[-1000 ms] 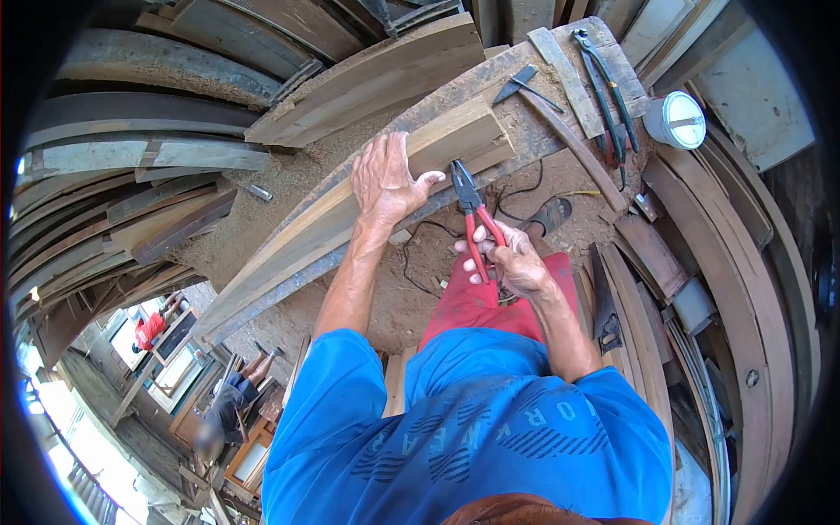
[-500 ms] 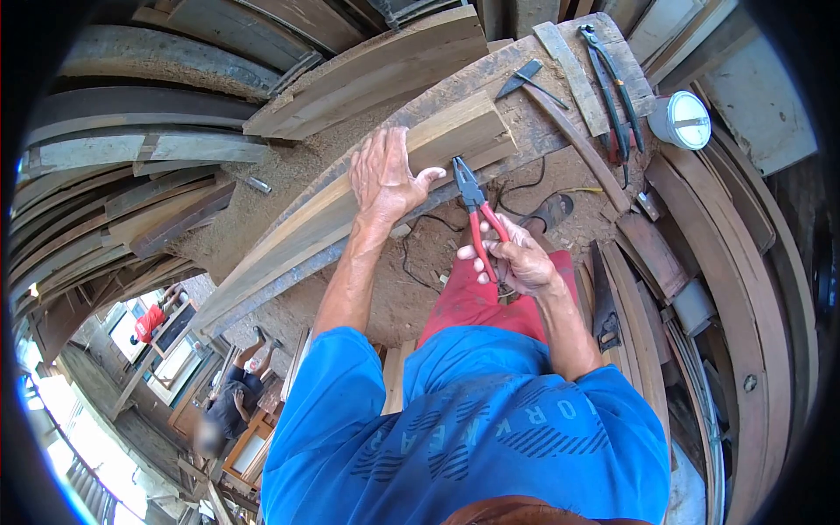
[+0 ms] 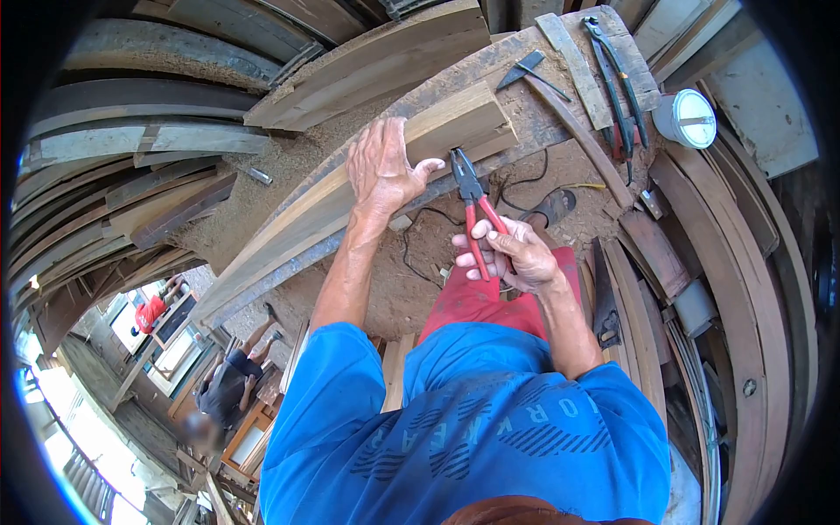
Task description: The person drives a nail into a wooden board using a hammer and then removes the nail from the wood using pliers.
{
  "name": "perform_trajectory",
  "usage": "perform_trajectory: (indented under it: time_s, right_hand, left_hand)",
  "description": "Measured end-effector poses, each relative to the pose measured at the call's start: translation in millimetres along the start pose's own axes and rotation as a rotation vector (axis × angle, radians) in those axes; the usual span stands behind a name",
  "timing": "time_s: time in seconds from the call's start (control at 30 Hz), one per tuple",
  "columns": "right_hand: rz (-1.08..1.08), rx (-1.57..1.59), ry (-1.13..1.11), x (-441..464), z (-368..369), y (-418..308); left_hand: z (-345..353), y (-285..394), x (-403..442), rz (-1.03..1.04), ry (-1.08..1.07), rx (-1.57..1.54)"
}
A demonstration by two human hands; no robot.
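My left hand lies over the top of a thick wooden plank on the bench, fingers stretched out and thumb along its near face. In my right hand is a pair of pliers with red handles and dark jaws. The handles stand somewhat apart. Its jaw tips are at a dark spot on the plank's near face, close to its right end. Whether the jaws grip anything there is too small to tell.
On the bench lie a hammer, a flat wood strip and long-handled pincers. A white bucket stands to the right. A handsaw lies at my right. Two other people are at the lower left, one in a dark shirt.
The pliers have tilted slightly and their jaws have shifted a little up and left. My right fingers have changed position on the handles. My left hand stays on the plank.
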State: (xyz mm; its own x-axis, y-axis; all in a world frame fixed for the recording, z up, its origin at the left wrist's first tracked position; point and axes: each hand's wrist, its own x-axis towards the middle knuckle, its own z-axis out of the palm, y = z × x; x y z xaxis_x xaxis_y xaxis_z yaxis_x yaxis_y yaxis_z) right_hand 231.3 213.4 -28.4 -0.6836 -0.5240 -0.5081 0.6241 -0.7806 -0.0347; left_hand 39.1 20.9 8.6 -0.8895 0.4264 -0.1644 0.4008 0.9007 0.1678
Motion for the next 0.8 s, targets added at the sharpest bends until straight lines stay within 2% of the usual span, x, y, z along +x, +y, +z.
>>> perform_trajectory:
  time_s: [0.1,0.3,0.4,0.53,0.63,0.67,0.8]
  right_hand:
    - [0.036,0.141,-0.048,3,-10,0]
    - [0.082,0.18,-0.028,10,-2,-1]
    - [0.212,0.163,-0.061,13,-3,1]
    - [0.218,0.229,-0.097,15,-4,17]
    - [0.202,0.396,-0.152,11,7,25]
    - [0.199,0.37,-0.115,10,8,25]
    - [0.13,-0.154,0.023,13,-10,14]
  left_hand:
    - [1,-1,0,0.011,0.002,0.001]
    - [1,4,-5,0.006,0.028,0.024]
    - [3,4,-8,0.037,0.056,0.031]
    - [4,7,-13,0.036,0.064,0.041]
    - [8,8,-21,0.026,0.076,0.057]
    - [8,10,-21,0.027,0.083,0.061]
    - [9,8,-20,0.039,0.09,0.055]
